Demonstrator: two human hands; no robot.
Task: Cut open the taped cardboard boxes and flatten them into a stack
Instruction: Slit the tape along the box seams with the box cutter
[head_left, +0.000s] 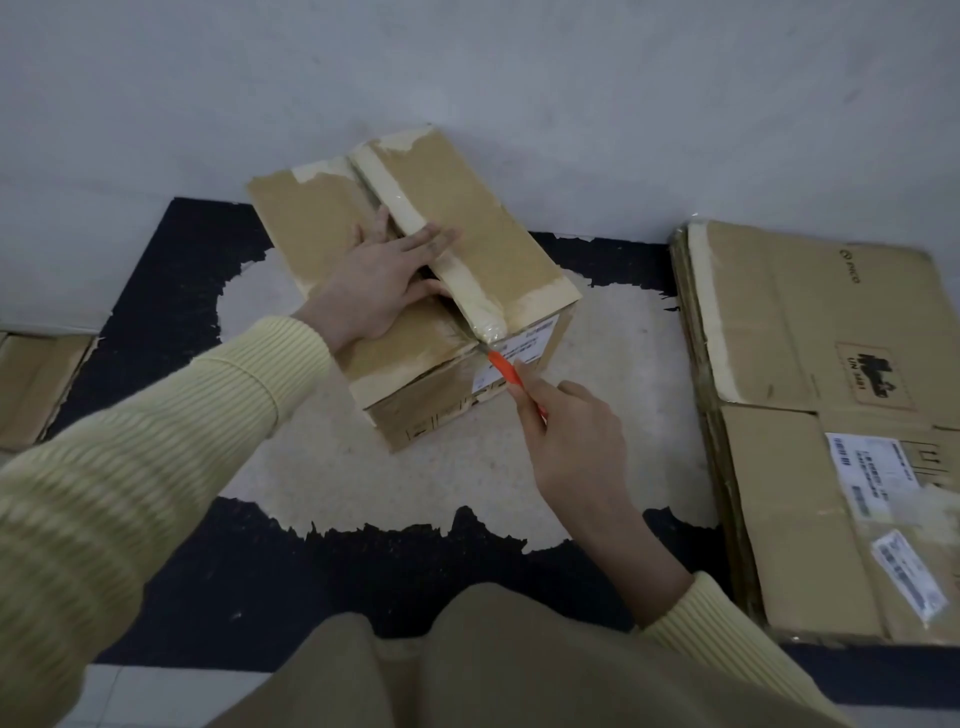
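1. Box (467, 218): sits on the floor in front of the person's knees, well apart from the other cardboard. Its long axis runs from near-right to far-left, and the top seam follows that axis.
2. Tape strip (478, 301): lies along the seam and folds over the near end. A dark gap shows beside it along the near half, so I'd judge the seam slit most of the way.
3. Knife (504, 369): orange handle, tip pointing up-left at the near end of the seam, roughly in line with it. It's probably there to cut the tape that wraps over the edge above the label (524, 348).
4. Right hand (571, 441): fingers curled round the knife handle, low and near-right of the box so the pull comes toward the body.
5. Left hand (384, 280): flat on the left flap with fingers spread and tips reaching onto the tape. Likely pinning the box so it can't slide. It's clear of the blade, but close.
6. Flattened stack (805, 364): lies to the right. More cardboard (36, 384) sits at the left edge.
7. Floor (182, 291): the black covering is worn through to pale under the box.
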